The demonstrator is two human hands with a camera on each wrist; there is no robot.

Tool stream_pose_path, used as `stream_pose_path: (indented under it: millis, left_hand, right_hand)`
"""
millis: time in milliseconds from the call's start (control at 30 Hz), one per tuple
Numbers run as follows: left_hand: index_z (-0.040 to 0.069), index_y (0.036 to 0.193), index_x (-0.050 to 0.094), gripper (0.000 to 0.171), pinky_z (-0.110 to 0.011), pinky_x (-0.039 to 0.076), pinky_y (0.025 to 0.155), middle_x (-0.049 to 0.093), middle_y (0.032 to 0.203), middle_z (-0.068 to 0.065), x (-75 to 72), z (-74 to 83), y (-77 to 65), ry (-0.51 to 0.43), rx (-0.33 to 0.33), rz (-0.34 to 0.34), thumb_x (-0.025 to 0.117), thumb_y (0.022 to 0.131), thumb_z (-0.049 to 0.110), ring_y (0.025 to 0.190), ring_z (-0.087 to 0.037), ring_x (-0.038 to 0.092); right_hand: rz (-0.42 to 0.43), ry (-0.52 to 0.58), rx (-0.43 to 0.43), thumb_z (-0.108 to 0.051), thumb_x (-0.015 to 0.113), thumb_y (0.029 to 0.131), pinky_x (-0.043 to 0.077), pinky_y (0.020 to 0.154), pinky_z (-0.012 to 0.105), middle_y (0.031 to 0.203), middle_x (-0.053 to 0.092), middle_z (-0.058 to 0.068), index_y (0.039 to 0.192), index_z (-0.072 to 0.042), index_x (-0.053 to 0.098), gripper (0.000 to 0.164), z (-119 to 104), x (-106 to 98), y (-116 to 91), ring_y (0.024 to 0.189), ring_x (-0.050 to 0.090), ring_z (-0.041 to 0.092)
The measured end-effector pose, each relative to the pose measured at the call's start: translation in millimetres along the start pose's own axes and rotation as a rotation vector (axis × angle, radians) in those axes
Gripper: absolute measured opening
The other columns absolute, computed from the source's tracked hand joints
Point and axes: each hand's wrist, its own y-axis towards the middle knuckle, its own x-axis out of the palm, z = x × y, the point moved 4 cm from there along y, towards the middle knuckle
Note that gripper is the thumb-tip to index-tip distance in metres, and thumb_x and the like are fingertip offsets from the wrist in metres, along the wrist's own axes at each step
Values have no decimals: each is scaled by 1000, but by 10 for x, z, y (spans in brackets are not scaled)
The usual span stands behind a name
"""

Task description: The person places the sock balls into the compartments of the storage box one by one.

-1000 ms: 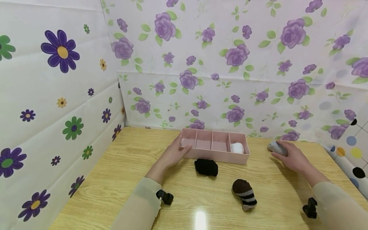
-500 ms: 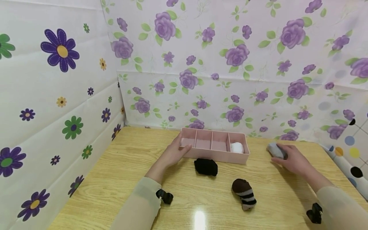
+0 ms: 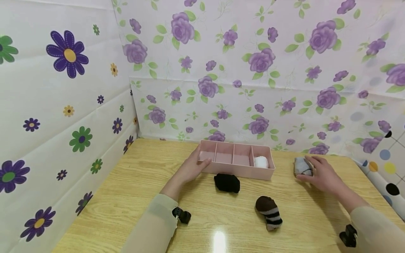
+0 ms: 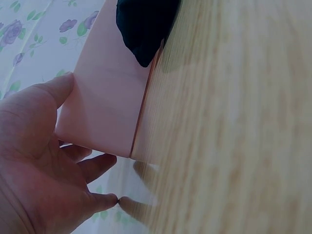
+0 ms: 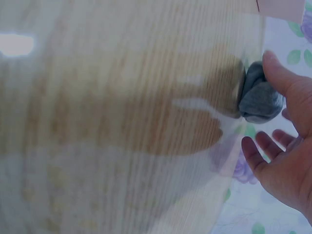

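My left hand (image 3: pixel 192 167) holds the left end of a pink organizer box (image 3: pixel 237 171), thumb on its front wall and fingers round the end wall. The box has several compartments in a row, and a white rolled sock (image 3: pixel 261 162) lies in the rightmost one. To the right of the box, my right hand (image 3: pixel 322 174) has its thumb and index finger about a rolled grey sock (image 3: pixel 302 166) on the table. In the right wrist view the thumb lies against the grey sock (image 5: pixel 262 100), while the other fingers spread apart from it.
A black rolled sock (image 3: pixel 227 183) lies just in front of the box. Closer to me is a brown sock with grey and black stripes (image 3: pixel 269 213). Flowered sheets (image 3: pixel 202 105) hang behind and left of the wooden table (image 3: pixel 126 211).
The grey sock has turned in my right hand's fingers and shows a broader, squarer side. My right wrist has shifted slightly right. The left hand and the box stay put.
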Motion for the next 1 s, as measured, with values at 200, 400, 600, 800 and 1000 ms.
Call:
stream_pose_path:
  millis: [200,400,600,800,1000]
  left_hand:
    - [11,179,3,92,-56,21,133,14,183,-17,18,3,1,-11,1,-5,58,115,49,165,-40,25]
    - [12,179,1,95,-55,20,134,13,183,-18,10,3,2,-7,-2,-10,57,114,54,165,-40,23]
    - [11,178,1,95,-55,18,134,13,183,-19,-11,4,21,4,6,-3,57,114,54,166,-40,21]
    - [12,179,0,95,-55,18,134,13,182,-19,-8,2,26,5,3,-5,56,114,55,166,-39,21]
    - [11,178,1,95,-56,18,134,13,182,-19,-11,13,5,-13,2,-4,57,114,54,166,-39,19]
  right_hand:
    - [-51,32,-36,-41,82,103,36,107,85,167,22,47,167,14,27,101,3,3,34,145,29,73]
    - [-96,73,-60,-37,80,105,50,101,74,161,34,47,166,17,27,97,-38,31,25,138,46,66]
    - [-111,73,-63,-34,79,106,55,96,69,160,32,48,165,17,32,92,-43,-8,-18,129,54,63]
    - [-88,78,-46,-40,76,107,46,104,79,165,33,43,167,11,32,90,-13,-18,15,140,43,69]
    - [-97,97,-40,-42,76,106,43,107,81,167,27,46,170,12,22,100,-60,20,39,145,35,70]
